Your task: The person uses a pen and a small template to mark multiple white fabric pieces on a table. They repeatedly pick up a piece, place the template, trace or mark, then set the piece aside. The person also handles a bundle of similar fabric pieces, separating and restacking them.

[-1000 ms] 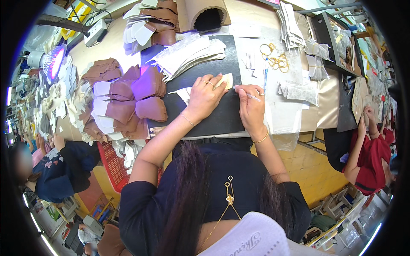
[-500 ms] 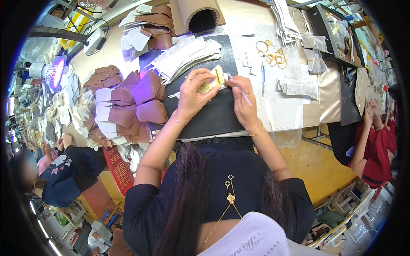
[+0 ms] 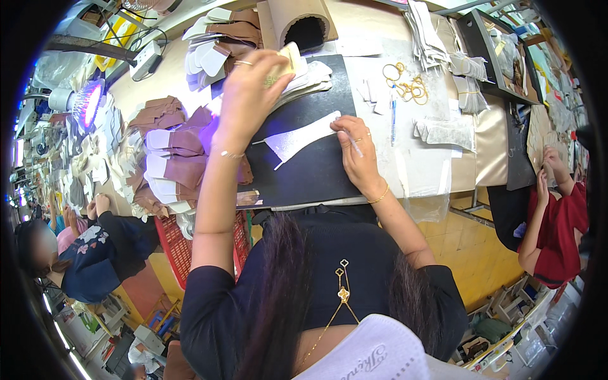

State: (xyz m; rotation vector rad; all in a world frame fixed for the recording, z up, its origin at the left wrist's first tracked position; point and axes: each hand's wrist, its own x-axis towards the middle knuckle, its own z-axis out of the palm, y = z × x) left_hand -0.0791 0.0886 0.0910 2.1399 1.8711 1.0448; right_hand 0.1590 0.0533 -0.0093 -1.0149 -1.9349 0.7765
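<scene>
My left hand [image 3: 250,95] is raised above the table and grips a small pale template piece [image 3: 291,56] over a stack of white cut pieces [image 3: 310,77]. My right hand [image 3: 356,152] rests on the black mat [image 3: 310,171] and holds a thin silver pen [image 3: 352,143], its fingertips on the right end of a white curved cut piece [image 3: 301,136] lying flat on the mat.
Brown and white shoe-upper pieces [image 3: 174,152] are piled left of the mat. A cardboard tube [image 3: 297,19] lies at the back. Yellow rubber bands [image 3: 408,85] and a blue pen [image 3: 392,114] lie to the right. Other people work at left [image 3: 95,247] and right [image 3: 554,209].
My left hand has lifted off the mat with the pale template and moved up toward the stack of white pieces. The white cut piece now lies uncovered on the mat under my right fingertips.
</scene>
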